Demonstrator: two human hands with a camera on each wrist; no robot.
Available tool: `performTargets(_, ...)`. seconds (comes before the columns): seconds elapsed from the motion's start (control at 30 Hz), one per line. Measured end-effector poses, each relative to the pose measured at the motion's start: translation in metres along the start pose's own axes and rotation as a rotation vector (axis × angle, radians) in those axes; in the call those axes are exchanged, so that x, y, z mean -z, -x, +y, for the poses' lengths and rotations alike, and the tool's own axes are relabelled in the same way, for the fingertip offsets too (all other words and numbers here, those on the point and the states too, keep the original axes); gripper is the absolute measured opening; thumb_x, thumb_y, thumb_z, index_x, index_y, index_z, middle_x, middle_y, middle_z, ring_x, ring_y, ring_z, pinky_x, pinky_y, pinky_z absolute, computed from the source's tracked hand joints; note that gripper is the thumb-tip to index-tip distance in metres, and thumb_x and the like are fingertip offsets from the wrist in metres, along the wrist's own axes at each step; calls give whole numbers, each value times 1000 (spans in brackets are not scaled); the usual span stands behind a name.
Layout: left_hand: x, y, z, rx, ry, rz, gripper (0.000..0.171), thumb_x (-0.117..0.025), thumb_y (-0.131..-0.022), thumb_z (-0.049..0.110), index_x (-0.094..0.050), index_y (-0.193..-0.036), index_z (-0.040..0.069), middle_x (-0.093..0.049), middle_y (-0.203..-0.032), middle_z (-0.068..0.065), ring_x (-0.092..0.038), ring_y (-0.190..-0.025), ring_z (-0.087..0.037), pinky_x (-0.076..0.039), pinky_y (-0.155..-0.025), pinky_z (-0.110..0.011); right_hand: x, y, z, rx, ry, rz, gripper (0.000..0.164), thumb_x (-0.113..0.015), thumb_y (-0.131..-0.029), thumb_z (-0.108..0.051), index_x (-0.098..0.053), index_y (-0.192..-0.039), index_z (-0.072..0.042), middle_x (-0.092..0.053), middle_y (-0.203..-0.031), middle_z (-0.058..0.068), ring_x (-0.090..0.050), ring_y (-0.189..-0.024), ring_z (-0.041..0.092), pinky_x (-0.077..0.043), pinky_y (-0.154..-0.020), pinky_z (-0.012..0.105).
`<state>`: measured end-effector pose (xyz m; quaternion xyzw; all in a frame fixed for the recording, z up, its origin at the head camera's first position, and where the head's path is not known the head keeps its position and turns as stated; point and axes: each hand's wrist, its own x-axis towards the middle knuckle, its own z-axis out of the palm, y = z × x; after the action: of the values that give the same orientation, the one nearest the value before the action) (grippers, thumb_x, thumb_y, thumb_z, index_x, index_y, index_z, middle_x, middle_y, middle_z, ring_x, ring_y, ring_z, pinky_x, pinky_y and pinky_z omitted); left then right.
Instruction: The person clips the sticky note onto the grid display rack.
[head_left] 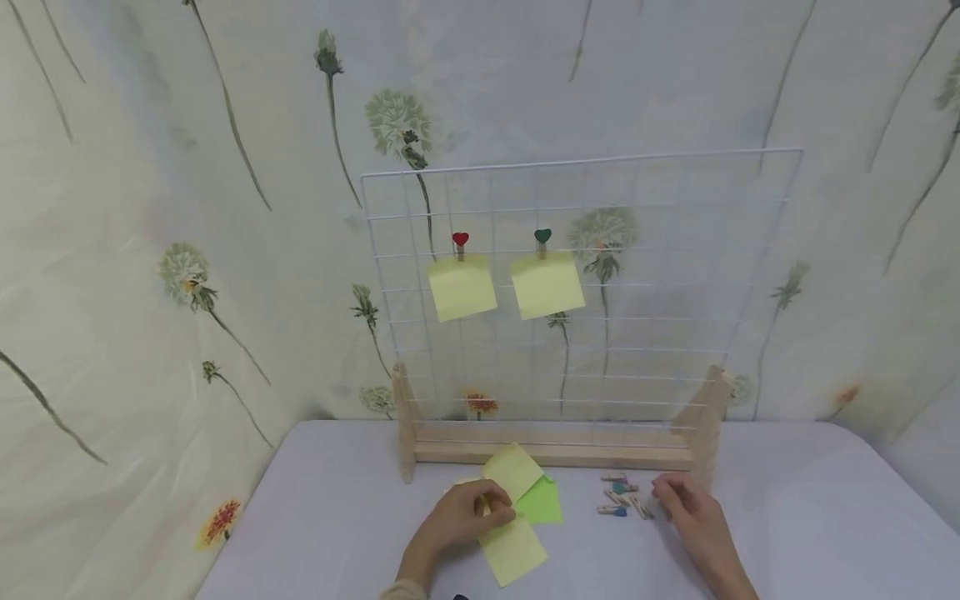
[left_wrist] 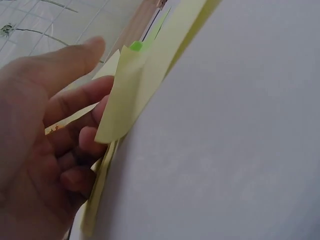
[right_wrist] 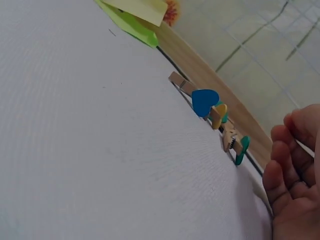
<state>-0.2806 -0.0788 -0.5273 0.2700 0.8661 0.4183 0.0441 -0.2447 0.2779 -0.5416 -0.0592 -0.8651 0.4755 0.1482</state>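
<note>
Left hand: the left hand [head_left: 461, 515] bends over the loose notes, fingers loosely curved and thumb apart from them; its fingertips seem to touch a lifted yellow edge, though the close view is cramped.
Right hand: the right hand [head_left: 693, 518] hangs just beside the clothespins, fingers relaxed and pinching nothing.
Loose notes: one yellow sticky note [head_left: 514, 552] lies nearest the person, another yellow note [head_left: 513, 470] by the rack's base, overlapping a green sticky note [head_left: 542, 503].
Clothespins: a small cluster on the bench [head_left: 810, 517], right of the notes, including a blue-heart clothespin [head_left: 619, 512].
Wire grid: the white grid [head_left: 582, 162] stands in a wooden base [head_left: 555, 455].
Hung notes: a red-heart clothespin [head_left: 461, 239] holds the left yellow note [head_left: 462, 288]; a green-heart clothespin [head_left: 543, 237] holds the right one [head_left: 548, 286].
</note>
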Motion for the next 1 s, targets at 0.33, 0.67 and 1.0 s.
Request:
performTargets(0.33, 5, 6, -4, -58, 15, -123, 31, -70, -82, 43, -67, -102, 19, -63, -84, 6, -46, -66, 2, -42, -61, -15, -1, 6, 0, -56, 12, 56, 29, -49, -97, -39, -58, -106, -12, -65, -94, -2, -54, -80, -12, -48, -69, 13)
performTargets(0.67, 10, 13, 3, -108, -68, -231, 41, -76, -76, 39, -62, -112, 24, -54, -83, 9, -40, -78, 1, -35, -71, -14, 0, 7, -6, -24, 59, -48, 28, -50, -97, -36, -60, -106, -11, -66, -108, 6, -49, -87, -18, -45, -78, 8)
performTargets(1.0, 9, 16, 2, -114, -111, -258, 45, -75, -77, 38, -60, -118, 30, -52, -91, 14, -38, -83, -1, -34, -72, -15, -1, 5, -2, -44, 119, -81, 33, -48, -96, -44, -60, -107, -15, -66, -109, 2, -53, -90, -13, -46, -79, 11)
